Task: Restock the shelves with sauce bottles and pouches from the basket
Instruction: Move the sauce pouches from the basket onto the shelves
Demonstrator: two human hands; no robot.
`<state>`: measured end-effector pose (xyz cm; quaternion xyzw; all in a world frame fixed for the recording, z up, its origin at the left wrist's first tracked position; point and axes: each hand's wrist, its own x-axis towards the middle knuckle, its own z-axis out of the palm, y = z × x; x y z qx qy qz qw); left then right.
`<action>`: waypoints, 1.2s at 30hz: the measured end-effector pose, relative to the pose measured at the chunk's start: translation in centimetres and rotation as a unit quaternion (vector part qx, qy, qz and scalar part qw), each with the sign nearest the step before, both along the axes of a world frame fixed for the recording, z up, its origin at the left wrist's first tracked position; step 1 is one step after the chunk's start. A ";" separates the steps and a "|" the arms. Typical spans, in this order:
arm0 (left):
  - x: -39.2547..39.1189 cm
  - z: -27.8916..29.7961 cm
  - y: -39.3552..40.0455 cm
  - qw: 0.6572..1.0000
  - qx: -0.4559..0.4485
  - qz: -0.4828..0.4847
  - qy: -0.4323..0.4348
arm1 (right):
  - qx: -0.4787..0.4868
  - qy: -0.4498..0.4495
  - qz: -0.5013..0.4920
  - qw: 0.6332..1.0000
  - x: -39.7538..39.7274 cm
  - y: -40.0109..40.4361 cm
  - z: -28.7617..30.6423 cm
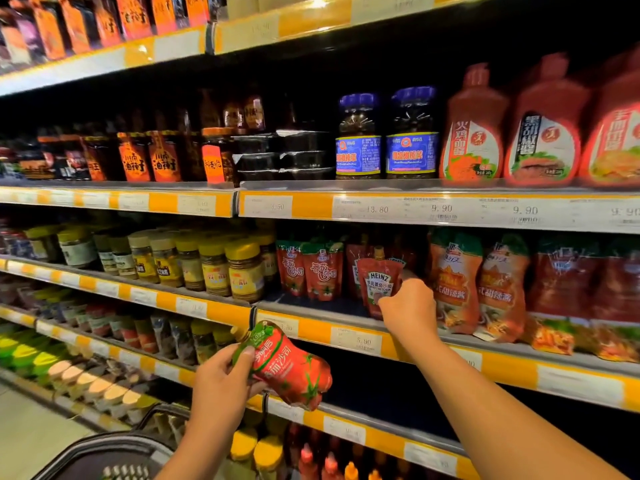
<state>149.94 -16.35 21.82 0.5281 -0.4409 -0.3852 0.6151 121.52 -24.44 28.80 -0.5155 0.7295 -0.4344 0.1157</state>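
Now the right hand [408, 303] is up at the middle shelf [429, 341], fingers pinching the lower edge of a Heinz ketchup pouch [379, 282] that stands upright near the shelf's front lip. Just left of that Heinz pouch stand 2 red tomato sauce pouches with green tops [310, 270]; just right of it, the orange sweet chilli pouches [479, 289] lean forward, crowding the gap. Below and left of the Heinz pouch, the left hand [221, 382] grips another tomato sauce pouch [287, 365] by its green top, held tilted in the air, spout toward the shelf edge. Far below, at the bottom edge, the dark basket [110, 455] waits.

The risk, as I judge it: the Heinz pouch sits close to the lip, so letting go before its base settles could tip it forward off the shelf. A nudge from the wrist might also topple those leaning chilli pouches. And the left hand's hold on a soft top could slip.
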 end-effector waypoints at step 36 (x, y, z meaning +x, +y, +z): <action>-4.1 -4.7 1.1 0.990 0.057 -0.132 -0.013 | 0.127 -0.108 0.351 0.921 3.9 10.8 -13.5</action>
